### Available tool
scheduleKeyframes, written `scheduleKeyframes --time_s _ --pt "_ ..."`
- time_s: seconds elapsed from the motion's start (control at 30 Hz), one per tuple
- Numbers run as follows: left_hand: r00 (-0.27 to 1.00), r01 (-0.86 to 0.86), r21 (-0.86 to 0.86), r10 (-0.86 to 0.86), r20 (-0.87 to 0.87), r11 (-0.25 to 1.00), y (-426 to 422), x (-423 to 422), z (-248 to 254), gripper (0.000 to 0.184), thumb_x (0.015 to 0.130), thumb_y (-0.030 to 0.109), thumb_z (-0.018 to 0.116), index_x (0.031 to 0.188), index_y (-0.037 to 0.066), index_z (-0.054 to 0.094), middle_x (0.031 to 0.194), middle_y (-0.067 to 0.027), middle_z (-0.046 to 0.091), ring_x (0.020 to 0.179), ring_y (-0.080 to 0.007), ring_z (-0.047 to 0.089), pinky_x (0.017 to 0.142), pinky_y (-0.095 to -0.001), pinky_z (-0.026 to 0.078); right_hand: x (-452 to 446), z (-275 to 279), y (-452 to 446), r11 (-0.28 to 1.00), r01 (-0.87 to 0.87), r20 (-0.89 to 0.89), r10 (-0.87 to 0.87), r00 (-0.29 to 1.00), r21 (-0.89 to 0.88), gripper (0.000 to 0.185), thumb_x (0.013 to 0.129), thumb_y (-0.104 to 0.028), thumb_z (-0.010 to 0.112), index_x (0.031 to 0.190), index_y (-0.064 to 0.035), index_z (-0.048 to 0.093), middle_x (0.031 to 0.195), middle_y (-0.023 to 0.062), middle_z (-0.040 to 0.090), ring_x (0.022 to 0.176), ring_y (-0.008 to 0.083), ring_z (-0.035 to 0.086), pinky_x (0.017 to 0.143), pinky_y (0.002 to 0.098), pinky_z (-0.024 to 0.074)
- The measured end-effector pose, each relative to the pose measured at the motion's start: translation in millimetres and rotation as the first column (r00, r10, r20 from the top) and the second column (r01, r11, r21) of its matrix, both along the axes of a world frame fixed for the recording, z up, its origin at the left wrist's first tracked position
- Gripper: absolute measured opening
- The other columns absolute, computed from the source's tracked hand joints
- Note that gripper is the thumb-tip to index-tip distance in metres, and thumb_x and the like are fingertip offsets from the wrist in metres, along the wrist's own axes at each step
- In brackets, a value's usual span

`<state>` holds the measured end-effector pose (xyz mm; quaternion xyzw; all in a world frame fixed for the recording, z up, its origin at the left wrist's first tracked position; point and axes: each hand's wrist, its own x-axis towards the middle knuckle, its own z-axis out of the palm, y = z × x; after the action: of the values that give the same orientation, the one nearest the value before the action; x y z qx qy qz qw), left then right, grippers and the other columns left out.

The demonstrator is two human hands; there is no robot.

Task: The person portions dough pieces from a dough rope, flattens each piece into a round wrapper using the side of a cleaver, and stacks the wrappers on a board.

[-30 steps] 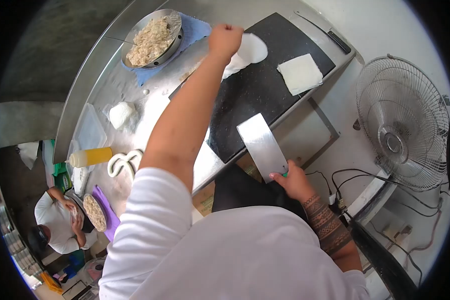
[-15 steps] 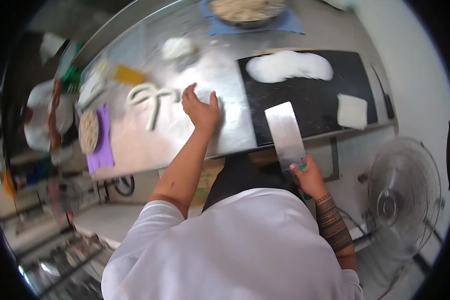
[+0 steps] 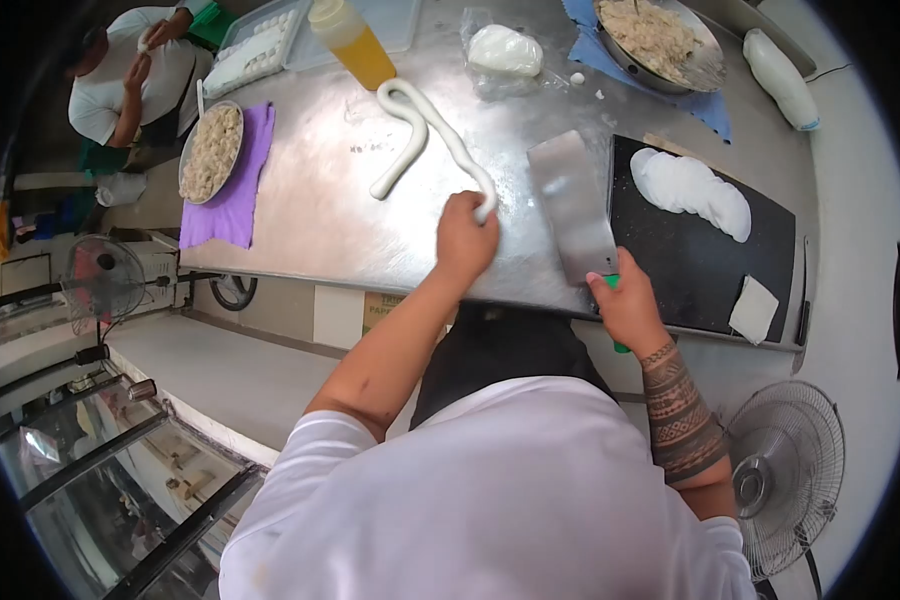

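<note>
My left hand [image 3: 467, 238] is closed around the near end of a long white dough rope [image 3: 452, 145], which loops back across the steel table. In my right hand [image 3: 630, 305] is a wide-bladed cleaver [image 3: 575, 205] with a green handle. Its blade points away from me over the table, beside the left edge of a black cutting board [image 3: 670, 265]. Overlapping thin white dough rounds [image 3: 692, 195] lie along the far part of the board. A white square piece [image 3: 754, 310], perhaps a folded cloth, rests at its near right corner.
A squeeze bottle of yellow liquid [image 3: 360, 55] stands beyond the rope. Plastic-wrapped dough [image 3: 505, 50] and a large bowl of filling [image 3: 650, 40] are farther back. At left, a dish of filling [image 3: 212, 155] sits on a purple cloth [image 3: 238, 215]. Another person [image 3: 135, 80] works beyond.
My left hand has gone from open to closed on the end of the dough rope. The rope now reaches nearer the cleaver, which my right hand still holds. The view has shifted.
</note>
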<state>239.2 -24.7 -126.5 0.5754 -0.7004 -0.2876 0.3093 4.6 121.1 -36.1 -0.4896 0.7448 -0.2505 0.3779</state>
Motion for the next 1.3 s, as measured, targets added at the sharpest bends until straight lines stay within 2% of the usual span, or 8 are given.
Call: scheduleKeyframes --time_s 0.17,0.57,0.67,0.87,0.97,1.03,1.13,1.3 --pt "0.988 0.154 -0.005 -0.153 0.034 0.988 1.1 51.9 -2.5 0.04 0.086 0.008 0.084 0.121 0.003 0.064 0.103 -0.0133 0.068 0.085 -0.0262 0.07 0.077 -0.0397 0.057 28.0 13.9 -3.3 0.948 -0.31 -0.311 0.317 0.896 0.073 0.019 0.102 -0.013 0.063 0.114 0.0005 0.056 0.094 0.0257 0.072 0.087 0.0488 0.072 0.077 0.0544 0.0572" --pt "0.989 0.14 -0.031 -0.139 0.043 0.99 -0.6 51.1 5.5 0.029 0.088 0.005 0.08 0.114 0.001 0.067 0.104 -0.0164 0.069 0.087 -0.0322 0.071 0.079 -0.043 0.058 49.6 -6.9 -35.5 0.842 -0.539 -0.547 0.465 0.696 0.03 0.016 0.095 -0.004 0.058 0.11 -0.0029 0.056 0.088 0.021 0.07 0.081 0.0422 0.073 0.071 0.0507 0.0584" --pt "0.994 0.109 -0.126 -0.103 0.048 0.986 -2.0 49.7 1.3 0.03 0.088 0.004 0.078 0.116 0.001 0.068 0.104 -0.0156 0.069 0.086 -0.0292 0.07 0.08 -0.0403 0.058 48.2 19.7 -37.4 0.904 -0.408 -0.416 0.423 0.805 0.13 0.016 0.099 -0.009 0.061 0.112 -0.0024 0.056 0.096 0.0214 0.073 0.088 0.0446 0.074 0.076 0.0538 0.0577" --pt "0.888 0.412 -0.141 -0.431 -0.159 0.9 -8.8 2.0 42.3 0.03 0.09 0.0 0.075 0.12 0.002 0.069 0.11 -0.0129 0.068 0.084 -0.0221 0.069 0.077 -0.0338 0.058 18.6 7.7 79.3 0.95 0.203 -0.022 -0.214 0.977 -0.236 0.039 0.098 -0.023 0.075 0.124 0.0004 0.057 0.1 0.0202 0.076 0.093 0.0457 0.074 0.083 0.0549 0.0556" --pt "0.68 0.721 -0.067 -0.723 -0.122 0.689 16.4 -58.8 56.5 0.028 0.091 0.005 0.079 0.118 0.002 0.071 0.107 -0.0132 0.068 0.09 -0.0264 0.07 0.079 -0.0356 0.059 -1.0 -37.5 145.7 0.859 0.511 0.129 -0.503 0.855 -0.042 0.037 0.099 -0.024 0.076 0.124 -0.0009 0.06 0.088 0.0132 0.073 0.076 0.0314 0.072 0.068 0.0468 0.0563" --pt "0.467 0.856 -0.233 -0.884 -0.033 0.461 34.9 -106.5 50.6 0.026 0.092 0.006 0.077 0.117 0.002 0.072 0.109 -0.0147 0.068 0.097 -0.0332 0.07 0.085 -0.0396 0.058 0.0 -49.7 178.8 0.693 0.705 0.325 -0.708 0.627 0.151 0.033 0.1 -0.025 0.076 0.121 -0.0022 0.062 0.082 0.0071 0.068 0.066 0.0205 0.066 0.058 0.0399 0.0544" --pt "0.258 0.963 -0.095 -0.963 0.08 0.25 52.8 -158.4 23.2 0.021 0.093 0.008 0.072 0.113 0.002 0.071 0.11 -0.0152 0.068 0.102 -0.0374 0.066 0.094 -0.0436 0.055 12.3 -63.6 207.7 0.495 0.828 0.466 -0.817 0.34 0.264 0.029 0.101 -0.025 0.076 0.118 -0.0043 0.063 0.075 0.0003 0.058 0.056 0.009 0.055 0.048 0.0304 0.0485" --pt "0.059 0.987 -0.158 -0.886 0.46 -0.016 45.6 -164.2 15.0 0.021 0.095 0.019 0.071 0.111 0.006 0.076 0.12 -0.0085 0.07 0.114 -0.0316 0.062 0.102 -0.0467 0.049 26.2 -80.8 235.0 0.458 0.852 0.442 -0.839 0.319 0.254 0.031 0.101 -0.027 0.076 0.117 -0.0037 0.063 0.07 0.0 0.055 0.051 0.0095 0.051 0.046 0.03 0.0481"
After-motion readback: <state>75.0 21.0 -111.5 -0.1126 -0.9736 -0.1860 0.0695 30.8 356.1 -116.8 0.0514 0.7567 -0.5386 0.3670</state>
